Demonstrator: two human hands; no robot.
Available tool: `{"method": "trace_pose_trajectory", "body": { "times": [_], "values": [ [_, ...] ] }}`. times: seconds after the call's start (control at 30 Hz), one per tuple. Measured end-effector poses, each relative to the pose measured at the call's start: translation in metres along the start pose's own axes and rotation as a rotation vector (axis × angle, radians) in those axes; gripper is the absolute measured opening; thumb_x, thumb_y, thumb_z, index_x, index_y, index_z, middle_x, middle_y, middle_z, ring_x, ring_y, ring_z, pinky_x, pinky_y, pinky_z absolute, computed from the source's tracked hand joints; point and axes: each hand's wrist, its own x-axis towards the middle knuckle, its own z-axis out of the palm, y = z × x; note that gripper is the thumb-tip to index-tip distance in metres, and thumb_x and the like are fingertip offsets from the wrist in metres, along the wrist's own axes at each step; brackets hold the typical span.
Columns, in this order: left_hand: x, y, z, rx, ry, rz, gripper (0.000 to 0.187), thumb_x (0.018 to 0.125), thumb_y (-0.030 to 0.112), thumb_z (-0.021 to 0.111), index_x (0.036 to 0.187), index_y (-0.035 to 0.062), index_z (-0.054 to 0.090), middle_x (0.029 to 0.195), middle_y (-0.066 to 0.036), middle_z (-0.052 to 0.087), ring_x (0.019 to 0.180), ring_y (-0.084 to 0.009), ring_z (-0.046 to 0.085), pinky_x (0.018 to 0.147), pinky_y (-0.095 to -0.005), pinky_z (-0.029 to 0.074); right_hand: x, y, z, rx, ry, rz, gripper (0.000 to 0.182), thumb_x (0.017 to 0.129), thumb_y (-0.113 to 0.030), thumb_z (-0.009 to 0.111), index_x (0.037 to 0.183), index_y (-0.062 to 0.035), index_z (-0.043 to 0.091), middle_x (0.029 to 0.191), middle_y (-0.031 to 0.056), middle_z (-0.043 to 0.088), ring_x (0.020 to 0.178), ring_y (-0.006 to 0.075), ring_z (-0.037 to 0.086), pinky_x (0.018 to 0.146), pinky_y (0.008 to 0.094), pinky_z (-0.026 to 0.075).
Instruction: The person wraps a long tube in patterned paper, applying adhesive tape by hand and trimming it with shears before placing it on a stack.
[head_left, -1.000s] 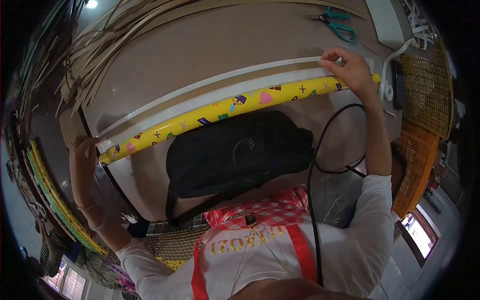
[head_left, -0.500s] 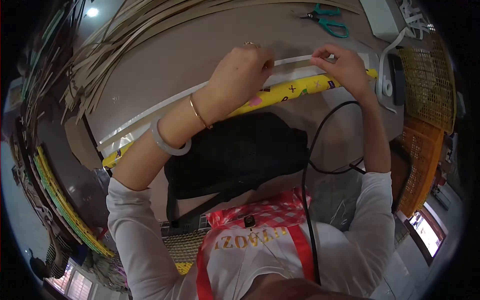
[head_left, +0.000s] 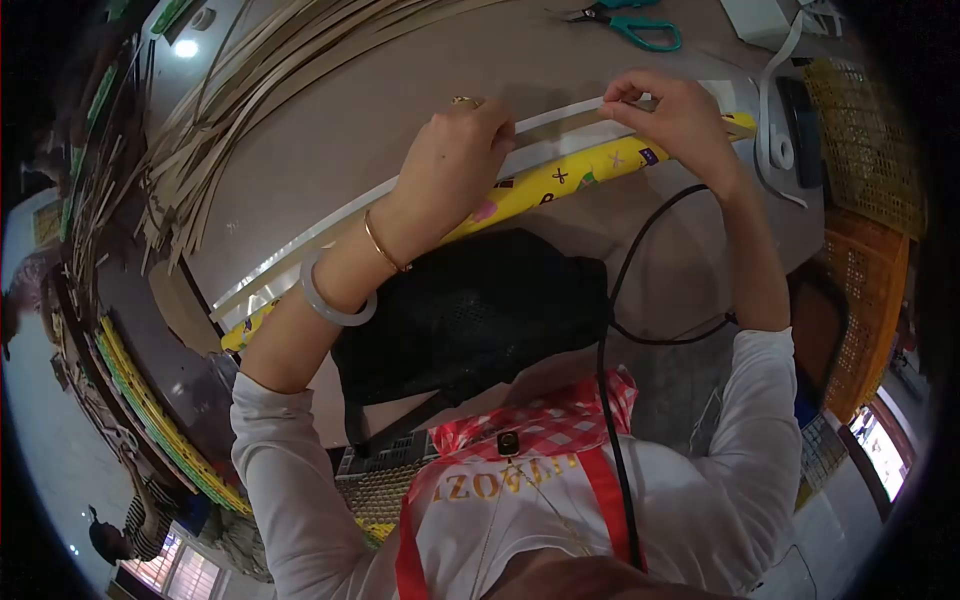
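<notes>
A long flat strip [head_left: 560,125], pale-edged with a brown face, stretches diagonally across the table behind a yellow patterned roll [head_left: 575,178]. My left hand [head_left: 452,160], with a ring and bangles, is closed at the strip's middle; its curled fingers hide whatever they grip. Farther right, the thumb and fingers of my right hand [head_left: 672,122] pinch the strip's pale upper edge. The roll lies just below both hands, partly covered by my left forearm. In front of the roll rests a black fabric item [head_left: 480,310].
Teal-handled scissors [head_left: 640,30] lie at the far edge. Loose brown strips [head_left: 250,90] pile up at back left. A white tape coil [head_left: 780,152] and a black cable [head_left: 640,260] are on the right, beside woven baskets [head_left: 850,130]. Another person [head_left: 140,520] is at lower left.
The view has shifted slightly, moving the scissors toward the top edge. Both hands stay at the strip, the left a little farther left along it.
</notes>
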Motion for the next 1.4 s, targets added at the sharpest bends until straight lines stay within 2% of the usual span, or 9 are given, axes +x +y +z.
{"method": "trace_pose_trajectory", "body": {
  "times": [0.27,0.37,0.43,0.77,0.9,1.07,1.17,1.3,1.4],
  "values": [
    [-0.001,0.017,-0.01,-0.207,-0.147,-0.256,0.008,0.072,0.005,0.058,0.079,0.0001,0.059,0.071,-0.018,0.06,0.068,-0.0351,0.059,0.062,-0.0401,0.048,-0.002,-0.067,-0.02,0.353,-0.154,-0.092,0.023,0.088,-0.024,0.057,0.1,-0.0045,0.06,0.079,-0.0024,0.06,0.067,0.0048,0.052,0.06,0.021,0.043],
    [-0.005,0.004,-0.014,0.284,-0.224,-0.012,0.014,0.07,0.006,0.061,0.082,-0.0005,0.059,0.072,-0.02,0.059,0.071,-0.0383,0.057,0.061,-0.0391,0.047,0.006,-0.091,0.012,0.587,-0.315,-0.282,0.019,0.088,-0.019,0.054,0.1,-0.0036,0.059,0.084,0.0022,0.06,0.07,0.0112,0.056,0.062,0.0253,0.045],
    [-0.009,-0.001,-0.025,-0.344,-0.083,0.065,0.018,0.068,0.008,0.064,0.081,-0.0021,0.057,0.073,-0.022,0.057,0.071,-0.0418,0.053,0.058,-0.0374,0.046,-0.003,-0.11,0.033,0.266,0.014,-0.517,0.016,0.085,-0.013,0.054,0.097,-0.0039,0.058,0.088,0.0081,0.059,0.077,0.0219,0.058,0.067,0.0314,0.047],
    [0.011,-0.001,-0.042,-0.557,-0.327,-0.581,0.068,0.088,0.059,0.039,0.078,-0.0024,0.065,0.074,-0.008,0.061,0.069,-0.016,0.052,0.068,-0.0291,0.043,-0.042,-0.131,0.057,-0.076,0.326,-0.428,0.021,0.079,-0.015,0.059,0.097,-0.0061,0.054,0.086,0.011,0.056,0.08,0.0281,0.057,0.071,0.0377,0.045],
    [0.017,0.003,-0.051,-0.706,-0.373,-0.644,0.063,0.085,0.056,0.047,0.081,-0.0033,0.067,0.073,-0.01,0.062,0.068,-0.0151,0.053,0.067,-0.0275,0.045,-0.044,-0.133,0.059,-0.207,0.172,-0.481,0.021,0.078,-0.017,0.061,0.095,-0.0063,0.054,0.083,0.0082,0.054,0.079,0.0244,0.056,0.072,0.0336,0.044],
    [0.018,0.003,-0.05,-0.203,-0.548,-0.41,0.029,0.078,0.023,0.066,0.088,-0.0037,0.066,0.077,-0.006,0.064,0.071,-0.0086,0.054,0.068,-0.0237,0.046,-0.035,-0.131,0.056,-0.111,0.238,-0.586,0.022,0.079,-0.023,0.061,0.094,-0.007,0.056,0.085,0.0092,0.056,0.081,0.0247,0.057,0.071,0.0348,0.045],
    [0.012,-0.002,-0.044,-0.195,-0.483,-0.327,0.026,0.077,0.019,0.065,0.092,-0.002,0.066,0.079,-0.008,0.065,0.072,-0.0107,0.056,0.068,-0.0241,0.046,-0.026,-0.113,0.015,0.104,0.108,-0.3,0.022,0.08,-0.023,0.061,0.096,-0.0081,0.06,0.091,0.0122,0.06,0.086,0.03,0.058,0.072,0.0389,0.047],
    [0.007,0.02,-0.05,-0.103,-0.443,-0.326,0.027,0.078,0.023,0.066,0.09,-0.002,0.066,0.078,-0.011,0.065,0.07,-0.0141,0.058,0.068,-0.0266,0.046,0.053,0.023,-0.025,-0.661,0.242,-0.248,0.035,0.077,-0.01,0.06,0.111,-0.0079,0.052,0.108,0.0096,0.055,0.1,0.0298,0.053,0.081,0.0391,0.045],
    [0.003,0.011,-0.041,-0.114,-0.407,-0.316,0.027,0.079,0.024,0.065,0.088,-0.0016,0.066,0.076,-0.011,0.065,0.068,-0.0141,0.057,0.065,-0.0277,0.046,0.092,0.083,-0.031,-0.664,0.136,-0.345,0.043,0.073,-0.006,0.061,0.114,-0.0073,0.049,0.112,0.01,0.053,0.102,0.0301,0.052,0.085,0.0388,0.044]
  ]
}}
